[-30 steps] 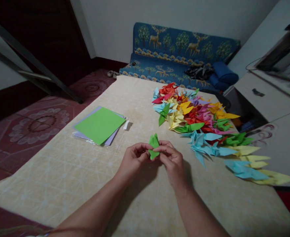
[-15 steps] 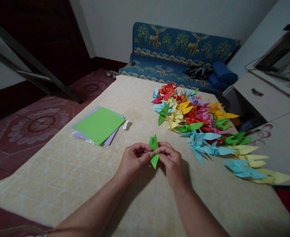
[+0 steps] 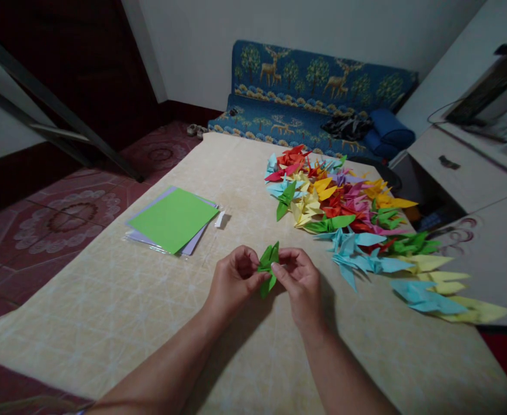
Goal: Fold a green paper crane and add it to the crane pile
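A small folded green paper piece point(image 3: 268, 266) is held just above the beige table point(image 3: 158, 300) near its middle. My left hand point(image 3: 235, 280) pinches its left side with fingers curled. My right hand point(image 3: 299, 280) pinches its right side, thumb and fingertips pressed together on the paper. Both hands are closed on the same piece. The pointed ends of the paper stick out above and below my fingers.
A stack of square paper sheets point(image 3: 172, 219) with a green one on top lies to the left. A big heap of coloured folded paper cranes point(image 3: 348, 216) spreads along the right. A blue patterned sofa point(image 3: 314, 98) stands beyond the table, and white drawers point(image 3: 465, 173) at right.
The green piece has tilted and dropped slightly lower between my fingers. Both hands shifted a little towards me and reworked their pinch on it.
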A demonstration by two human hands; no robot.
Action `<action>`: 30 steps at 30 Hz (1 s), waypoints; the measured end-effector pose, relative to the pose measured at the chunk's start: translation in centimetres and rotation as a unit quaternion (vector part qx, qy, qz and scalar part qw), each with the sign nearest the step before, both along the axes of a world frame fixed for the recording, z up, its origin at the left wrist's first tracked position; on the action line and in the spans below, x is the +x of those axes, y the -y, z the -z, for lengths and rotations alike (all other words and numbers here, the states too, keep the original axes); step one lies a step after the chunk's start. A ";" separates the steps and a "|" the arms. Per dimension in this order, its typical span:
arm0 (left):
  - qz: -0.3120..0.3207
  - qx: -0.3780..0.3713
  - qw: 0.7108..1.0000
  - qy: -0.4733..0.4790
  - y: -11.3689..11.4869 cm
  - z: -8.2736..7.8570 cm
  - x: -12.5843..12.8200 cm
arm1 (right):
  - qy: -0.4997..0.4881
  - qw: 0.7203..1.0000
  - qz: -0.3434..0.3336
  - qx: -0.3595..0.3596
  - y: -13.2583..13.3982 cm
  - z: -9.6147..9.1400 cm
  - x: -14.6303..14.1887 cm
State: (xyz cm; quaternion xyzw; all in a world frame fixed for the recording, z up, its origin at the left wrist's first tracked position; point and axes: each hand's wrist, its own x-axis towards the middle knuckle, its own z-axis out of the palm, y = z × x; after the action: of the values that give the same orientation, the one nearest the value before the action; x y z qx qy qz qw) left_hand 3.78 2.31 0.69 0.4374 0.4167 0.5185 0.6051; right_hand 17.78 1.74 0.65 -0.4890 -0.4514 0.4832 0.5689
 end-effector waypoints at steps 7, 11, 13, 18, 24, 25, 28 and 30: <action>0.001 0.013 0.999 -0.044 0.2 -0.8 0.0 | -0.010 0.999 -0.029 -0.006 -0.2 -0.1 0.2; -0.011 0.019 0.998 -0.055 0.1 -0.6 -0.1 | -0.019 1.000 -0.020 -0.001 -0.3 0.2 0.5; 0.000 0.004 0.998 -0.055 0.2 -0.7 -0.1 | -0.022 1.000 -0.020 -0.007 -0.3 0.3 0.6; 0.006 -0.044 0.999 -0.015 0.2 -1.0 0.0 | -0.009 1.000 -0.014 0.003 -0.2 0.2 0.6; -0.011 -0.073 0.995 0.073 -0.5 -0.9 -0.4 | -0.051 0.998 -0.031 0.002 0.0 0.3 0.3; 0.000 -0.084 0.993 0.087 -0.6 -0.9 -0.5 | -0.059 0.997 -0.042 0.004 0.0 0.4 0.3; 0.035 -0.109 0.987 0.111 -0.6 -1.1 -0.8 | -0.057 0.994 -0.084 0.030 0.0 0.4 0.5; 0.064 -0.123 0.983 0.122 -0.5 -1.2 -0.9 | -0.034 0.993 -0.097 0.064 -0.1 0.3 0.5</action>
State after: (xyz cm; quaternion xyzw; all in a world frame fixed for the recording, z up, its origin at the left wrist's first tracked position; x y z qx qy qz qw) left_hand 2.89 2.80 1.90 0.3190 0.3717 0.4725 0.7327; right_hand 18.32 1.84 0.36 -0.3892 -0.5069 0.5224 0.5645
